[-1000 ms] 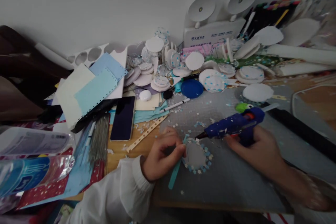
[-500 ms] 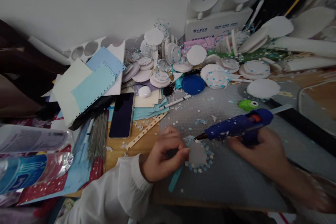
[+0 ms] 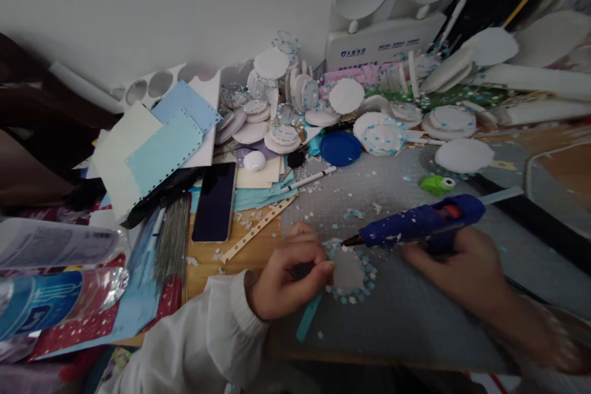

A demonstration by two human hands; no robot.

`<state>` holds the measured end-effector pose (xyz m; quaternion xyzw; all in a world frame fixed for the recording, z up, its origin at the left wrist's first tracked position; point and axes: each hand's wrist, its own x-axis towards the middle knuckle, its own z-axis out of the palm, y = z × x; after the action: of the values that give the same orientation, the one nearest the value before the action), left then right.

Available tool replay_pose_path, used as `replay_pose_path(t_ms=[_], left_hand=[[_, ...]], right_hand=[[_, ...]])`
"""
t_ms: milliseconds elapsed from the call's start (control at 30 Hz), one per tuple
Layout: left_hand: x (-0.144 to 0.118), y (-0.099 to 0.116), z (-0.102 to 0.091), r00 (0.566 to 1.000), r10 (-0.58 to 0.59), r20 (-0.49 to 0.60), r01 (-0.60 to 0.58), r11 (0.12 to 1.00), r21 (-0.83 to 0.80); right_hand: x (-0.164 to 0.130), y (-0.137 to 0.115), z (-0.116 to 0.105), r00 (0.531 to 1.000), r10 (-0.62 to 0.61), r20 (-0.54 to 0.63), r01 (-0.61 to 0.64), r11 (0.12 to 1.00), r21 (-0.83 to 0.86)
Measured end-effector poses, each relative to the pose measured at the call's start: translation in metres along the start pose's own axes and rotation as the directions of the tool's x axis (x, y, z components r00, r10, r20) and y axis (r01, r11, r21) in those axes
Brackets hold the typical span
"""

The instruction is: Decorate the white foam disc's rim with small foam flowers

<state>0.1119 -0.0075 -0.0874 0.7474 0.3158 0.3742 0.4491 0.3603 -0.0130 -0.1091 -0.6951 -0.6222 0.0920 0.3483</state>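
Left hand [image 3: 292, 276]: loosely curled; hold on star-trimmed ring [image 3: 368, 277] unclear.
Right hand [image 3: 464, 269]: closed round blue glue gun [image 3: 406, 226].
Nozzle [image 3: 354, 240]: still at ring's edge; work spot unchanged.

The right hand [image 3: 466, 271] grips a glue gun [image 3: 406, 226], its nozzle [image 3: 353, 240] at the far edge of a starry ring [image 3: 352, 300]. The left hand [image 3: 293, 274] is at the ring's left side; a phone [image 3: 215, 203] lies beyond.

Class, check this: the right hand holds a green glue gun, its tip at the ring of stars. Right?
The colour is wrong: the head view shows a blue glue gun. The right hand does hold it, its tip at the ring of stars.
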Motion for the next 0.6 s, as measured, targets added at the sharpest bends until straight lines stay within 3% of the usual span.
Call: replay_pose_path(t_ms=[333,533,600], left_hand=[[-0.001,0.0,0.0,1.0,-0.003,0.009,0.003,1.0,-0.012],[0.0,0.001,0.0,1.0,0.007,-0.004,-0.007,1.0,-0.016],[0.001,0.002,-0.001,1.0,0.0,0.001,0.0,1.0,-0.025]], right_hand=[[-0.001,0.007,0.003,0.998,-0.061,0.006,0.062,0.998,-0.01],[-0.003,0.01,0.002,0.958,-0.28,-0.06,0.267,0.949,-0.169],[-0.001,0.012,0.002,0.948,-0.302,-0.101,0.272,0.932,-0.241]])
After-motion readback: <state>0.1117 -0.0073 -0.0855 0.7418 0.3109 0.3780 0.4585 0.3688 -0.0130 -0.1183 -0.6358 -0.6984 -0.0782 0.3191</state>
